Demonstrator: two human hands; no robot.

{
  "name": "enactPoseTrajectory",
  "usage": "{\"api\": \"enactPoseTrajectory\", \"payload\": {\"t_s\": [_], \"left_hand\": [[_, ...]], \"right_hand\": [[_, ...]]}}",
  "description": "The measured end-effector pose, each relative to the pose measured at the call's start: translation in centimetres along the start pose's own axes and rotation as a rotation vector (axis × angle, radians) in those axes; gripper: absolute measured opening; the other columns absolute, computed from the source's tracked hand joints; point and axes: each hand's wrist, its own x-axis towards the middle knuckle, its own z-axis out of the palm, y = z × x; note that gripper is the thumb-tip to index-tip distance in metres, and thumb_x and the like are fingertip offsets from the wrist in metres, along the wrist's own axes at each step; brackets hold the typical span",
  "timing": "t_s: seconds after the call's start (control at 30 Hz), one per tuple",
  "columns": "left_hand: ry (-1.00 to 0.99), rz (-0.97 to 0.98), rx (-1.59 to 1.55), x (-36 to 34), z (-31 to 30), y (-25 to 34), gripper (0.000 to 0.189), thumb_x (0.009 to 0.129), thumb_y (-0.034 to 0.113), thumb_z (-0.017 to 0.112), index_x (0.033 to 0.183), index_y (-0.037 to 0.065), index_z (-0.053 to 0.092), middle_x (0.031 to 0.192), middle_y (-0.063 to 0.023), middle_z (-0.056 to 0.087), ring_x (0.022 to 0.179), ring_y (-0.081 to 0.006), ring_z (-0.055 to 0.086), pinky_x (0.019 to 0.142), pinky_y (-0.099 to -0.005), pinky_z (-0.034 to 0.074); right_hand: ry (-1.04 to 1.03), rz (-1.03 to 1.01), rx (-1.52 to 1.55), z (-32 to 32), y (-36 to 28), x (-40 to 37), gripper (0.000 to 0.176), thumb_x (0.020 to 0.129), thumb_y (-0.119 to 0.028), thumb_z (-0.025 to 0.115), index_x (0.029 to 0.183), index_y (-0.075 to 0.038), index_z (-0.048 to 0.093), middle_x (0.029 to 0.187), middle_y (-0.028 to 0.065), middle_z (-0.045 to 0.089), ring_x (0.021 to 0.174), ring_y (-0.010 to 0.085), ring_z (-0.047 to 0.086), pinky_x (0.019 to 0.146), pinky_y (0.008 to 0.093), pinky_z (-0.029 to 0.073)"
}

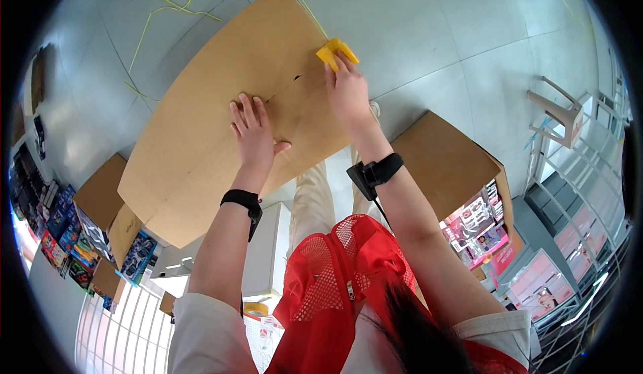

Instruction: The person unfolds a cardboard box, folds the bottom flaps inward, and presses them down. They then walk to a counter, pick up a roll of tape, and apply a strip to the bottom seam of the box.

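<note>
Right now the left hand (pixel 254 139) lies palm down on the brown cardboard box (pixel 194 139), near the middle of its broad face, with its fingers spread and its thumb stretched out toward the right. The right hand (pixel 349 96) is farther away and to the right, pinching a yellow tool (pixel 330 54) between thumb and fingertips, the fingers bunched close together. That tool sits at the far right edge of the cardboard box, and a yellow-green strand (pixel 305 4) runs along the edge to it. A thin seam crosses the box face, with a small dark hole (pixel 297 77) beside it, between the two hands. More yellow-green strapping (pixel 149 16) lies looped on the grey tiled floor (pixel 435 32) at the far left.

Each wrist wears a black band, and a red mesh vest (pixel 378 253) covers the person's front. To the right, another cardboard box (pixel 445 163) has pink printed packages (pixel 475 220) at its near side; a pale stool (pixel 566 116) lies beyond it. Colourful packages (pixel 57 230) and open cartons (pixel 100 183) are on the left. A yellow roll (pixel 256 309) is near, by a white cabinet (pixel 264 253)
</note>
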Motion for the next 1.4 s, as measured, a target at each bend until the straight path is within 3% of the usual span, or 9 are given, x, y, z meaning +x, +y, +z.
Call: {"api": "enactPoseTrajectory", "payload": {"t_s": [0.13,0.43,0.7,0.93,1.13,1.4], "left_hand": [[0.001,-0.001,-0.004,0.0,0.0,0.0,0.120,0.048,0.048,0.077,0.136,-0.004,0.014,0.142,-0.0252,0.006,0.129,-0.0454,0.015,0.092,-0.0503,0.041],[-0.012,-0.017,0.005,0.1,-0.1,0.1,0.120,0.047,0.048,0.078,0.136,-0.003,0.014,0.143,-0.0244,0.007,0.129,-0.0454,0.014,0.092,-0.0507,0.041],[-0.003,-0.007,-0.021,0.0,-0.1,0.0,0.120,0.048,0.047,0.078,0.136,-0.003,0.014,0.143,-0.0247,0.006,0.129,-0.0463,0.014,0.092,-0.0514,0.040],[-0.018,-0.011,-0.034,0.1,-0.2,0.0,0.120,0.048,0.046,0.079,0.136,-0.003,0.014,0.143,-0.0252,0.005,0.129,-0.0467,0.014,0.092,-0.0527,0.039],[-0.009,-0.007,-0.026,0.1,-0.1,-0.1,0.120,0.048,0.047,0.078,0.136,-0.004,0.014,0.142,-0.0251,0.006,0.128,-0.0462,0.015,0.092,-0.0525,0.040],[-0.006,-0.016,0.011,0.1,-0.2,0.0,0.120,0.047,0.048,0.078,0.135,-0.003,0.015,0.142,-0.0249,0.008,0.128,-0.0455,0.017,0.092,-0.0505,0.041]], "right_hand": [[0.023,-0.059,-0.047,0.8,0.0,-0.6,0.035,0.083,-0.016,0.055,0.110,0.006,0.052,0.115,0.0214,0.050,0.101,0.0350,0.051,0.087,0.0388,0.044],[0.096,-0.098,-0.254,2.0,-0.9,-1.3,0.040,0.077,-0.016,0.061,0.110,0.004,0.052,0.120,0.0192,0.042,0.107,0.0360,0.044,0.092,0.0419,0.039],[0.203,-0.140,-0.037,1.8,-0.5,-1.0,0.024,0.076,-0.010,0.062,0.098,-0.001,0.061,0.111,0.0080,0.053,0.103,0.0287,0.049,0.088,0.0393,0.042],[0.263,-0.209,-0.137,2.7,-0.5,-1.4,0.031,0.068,-0.007,0.065,0.098,-0.003,0.062,0.108,0.0062,0.054,0.098,0.0269,0.050,0.083,0.0376,0.044],[0.214,-0.228,-0.279,3.5,-0.3,-1.9,0.040,0.067,-0.009,0.064,0.106,-0.006,0.058,0.103,0.0061,0.048,0.100,0.0253,0.047,0.088,0.0383,0.039],[0.107,-0.311,-0.304,2.5,-0.4,-3.8,0.040,0.069,-0.016,0.065,0.108,-0.007,0.057,0.113,0.0056,0.048,0.106,0.0236,0.044,0.093,0.0418,0.036]]}}
